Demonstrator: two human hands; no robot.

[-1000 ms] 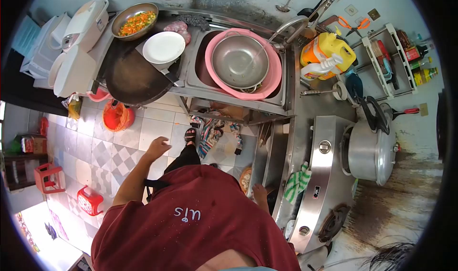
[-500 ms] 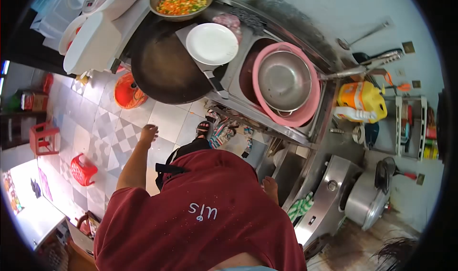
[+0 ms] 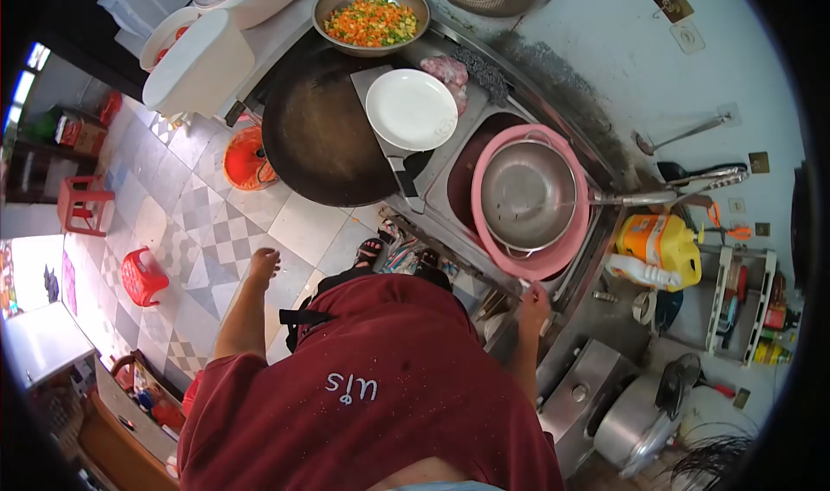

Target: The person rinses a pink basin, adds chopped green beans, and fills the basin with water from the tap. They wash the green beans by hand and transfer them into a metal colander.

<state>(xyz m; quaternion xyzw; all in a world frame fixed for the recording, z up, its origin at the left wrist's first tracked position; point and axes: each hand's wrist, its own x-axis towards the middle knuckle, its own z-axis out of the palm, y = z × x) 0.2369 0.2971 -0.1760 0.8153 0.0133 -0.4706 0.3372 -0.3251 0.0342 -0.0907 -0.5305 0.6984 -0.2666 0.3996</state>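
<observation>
My left hand (image 3: 264,264) hangs over the tiled floor with loosely curled fingers apart and nothing in them. My right hand (image 3: 535,302) is at the front edge of the sink, just below the pink basin (image 3: 488,251); its fingers look bent, and whether they hold anything is too small to tell. Inside the basin sits a metal strainer bowl (image 3: 528,194). Left of the sink, a white plate (image 3: 411,109) rests on a cleaver (image 3: 399,173) beside a large dark wok (image 3: 324,128). Behind the wok stands a pan of diced vegetables (image 3: 371,22).
A yellow jug (image 3: 661,249) and a rack (image 3: 742,301) stand right of the sink. Farther down are a stove (image 3: 581,393) and a pressure cooker (image 3: 635,422). An orange-lined bin (image 3: 248,158) and a red stool (image 3: 143,277) are on the floor.
The view has turned, and the body is nearer the sink. My right hand has moved up and forward from beside the lower counter to the sink edge. My left hand still hangs over the floor.
</observation>
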